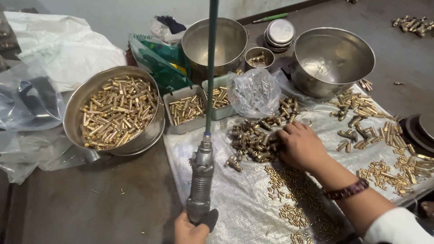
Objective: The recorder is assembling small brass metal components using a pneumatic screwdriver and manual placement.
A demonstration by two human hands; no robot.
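Head camera, what do the hands do?
— Left hand (190, 230) has its fingers wrapped tight around the grey air tool (201, 180), upright, with a green hose (210, 68) above it.
— And the right hand (300, 147)?
— Its fingers are curled together, pressing on the pile of brass fittings (253, 138) on the white sheet (235, 194), near the steel bowl (332, 61).

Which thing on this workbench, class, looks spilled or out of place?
A few brass parts lie loose on the bare tabletop at the far right, away from the woven sheet and the bowls. Otherwise the piles look sorted: the right hand rests on a heap of fittings, and the left hand grips a grey air tool.
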